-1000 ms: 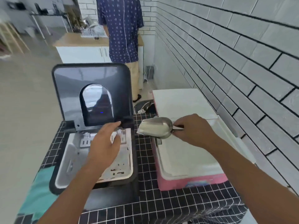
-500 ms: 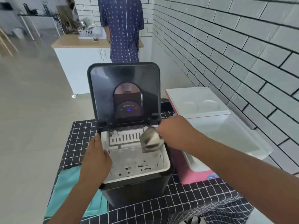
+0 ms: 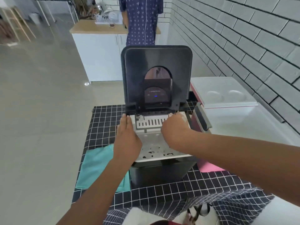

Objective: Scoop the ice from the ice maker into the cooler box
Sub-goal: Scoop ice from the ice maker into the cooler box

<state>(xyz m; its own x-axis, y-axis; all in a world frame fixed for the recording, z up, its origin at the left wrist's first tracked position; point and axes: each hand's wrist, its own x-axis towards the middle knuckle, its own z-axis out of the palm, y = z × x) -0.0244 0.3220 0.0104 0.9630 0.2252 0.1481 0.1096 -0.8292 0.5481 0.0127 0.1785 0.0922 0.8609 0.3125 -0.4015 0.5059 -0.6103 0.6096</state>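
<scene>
The black ice maker stands on the table with its lid raised upright. Its white ice basket is exposed, with dark slots along its floor. My left hand rests with straight fingers on the basket's left rim. My right hand is curled, reaching down into the back right of the basket. The metal scoop it holds is hidden beneath it. To the right sits the pink cooler box, its white lid folded back and its white inside showing.
A black-and-white checked cloth covers the table, with a teal cloth left of the ice maker. A white tiled wall runs along the right. A person stands at a wooden-topped counter behind.
My right hand carried the scoop from above the cooler box into the ice maker's basket, where it now hides it. My left hand slid to the basket's left rim.
</scene>
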